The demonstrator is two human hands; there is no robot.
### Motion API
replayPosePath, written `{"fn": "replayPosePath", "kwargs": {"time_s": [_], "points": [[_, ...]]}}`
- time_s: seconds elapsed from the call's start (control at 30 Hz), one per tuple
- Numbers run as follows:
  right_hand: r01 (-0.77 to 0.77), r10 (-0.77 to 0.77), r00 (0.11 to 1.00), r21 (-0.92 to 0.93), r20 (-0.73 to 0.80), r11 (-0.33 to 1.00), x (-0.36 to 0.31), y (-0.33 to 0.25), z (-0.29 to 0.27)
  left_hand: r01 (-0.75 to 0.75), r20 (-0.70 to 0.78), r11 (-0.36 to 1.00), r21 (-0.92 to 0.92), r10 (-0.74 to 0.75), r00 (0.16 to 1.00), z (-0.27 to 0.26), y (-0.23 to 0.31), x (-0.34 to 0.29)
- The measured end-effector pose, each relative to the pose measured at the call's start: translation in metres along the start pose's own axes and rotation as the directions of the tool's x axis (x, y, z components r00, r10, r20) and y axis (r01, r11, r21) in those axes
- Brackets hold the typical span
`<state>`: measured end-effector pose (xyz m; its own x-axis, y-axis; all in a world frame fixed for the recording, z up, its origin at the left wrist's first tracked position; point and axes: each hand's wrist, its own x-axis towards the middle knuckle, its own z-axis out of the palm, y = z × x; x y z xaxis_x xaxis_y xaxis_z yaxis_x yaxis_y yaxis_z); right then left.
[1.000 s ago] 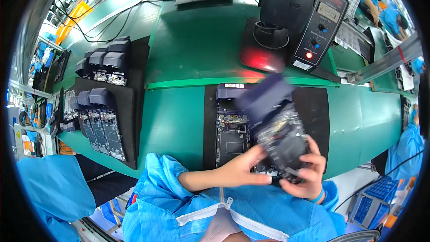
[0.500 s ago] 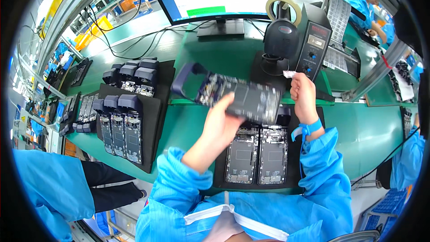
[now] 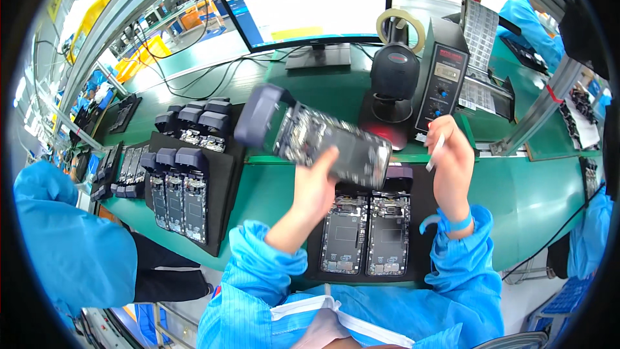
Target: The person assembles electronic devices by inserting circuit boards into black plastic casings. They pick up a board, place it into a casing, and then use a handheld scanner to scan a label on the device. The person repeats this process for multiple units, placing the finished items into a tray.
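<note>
My left hand (image 3: 312, 190) is closed round an opened handheld electronic device (image 3: 345, 150), tilted and held above the bench, its circuit board showing and a dark purple-grey block on its far left end. A narrow white strip (image 3: 437, 152) is pinched in my right hand (image 3: 454, 158), raised to the right of the device; some of its fingers are blurred. Below my hands, two similar opened devices lie side by side, a left one (image 3: 342, 239) and a right one (image 3: 388, 239), on a black mat (image 3: 423, 255). Their upper ends are partly covered by the held device.
Beyond my hands, a black barcode scanner (image 3: 394, 72) stands with a tape roll (image 3: 417, 35) behind it, beside a black control box (image 3: 444, 74) with blue knobs. A monitor (image 3: 310, 10) stands behind. More opened devices (image 3: 174, 200) rest on dark foam at left, near a person in blue (image 3: 84, 239).
The held device has shifted left and away from the right hand. My right hand has turned, showing the white strip lengthwise. A red glow appears under the scanner; the screen's green bar is now yellow.
</note>
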<state>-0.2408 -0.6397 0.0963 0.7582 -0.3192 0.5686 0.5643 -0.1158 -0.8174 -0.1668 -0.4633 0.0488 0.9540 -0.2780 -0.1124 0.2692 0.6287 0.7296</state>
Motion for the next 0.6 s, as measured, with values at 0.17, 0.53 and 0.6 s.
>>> {"fn": "replayPosePath", "kwargs": {"time_s": [0.17,0.53,0.6], "points": [[0.162,-0.109,0.913,-0.102,0.394,0.982,-0.028,-0.033,0.030,-0.569,0.485,0.448,0.690,0.298,0.822,-0.043,0.006,-0.059],[0.157,-0.168,0.900,0.061,0.401,0.986,-0.035,-0.050,0.065,-0.555,0.532,0.573,0.603,0.230,0.815,-0.048,0.005,-0.067],[0.200,-0.187,0.902,0.007,0.389,0.980,-0.037,-0.051,0.066,-0.555,0.521,0.560,0.615,0.240,0.819,-0.044,0.006,-0.070]]}}
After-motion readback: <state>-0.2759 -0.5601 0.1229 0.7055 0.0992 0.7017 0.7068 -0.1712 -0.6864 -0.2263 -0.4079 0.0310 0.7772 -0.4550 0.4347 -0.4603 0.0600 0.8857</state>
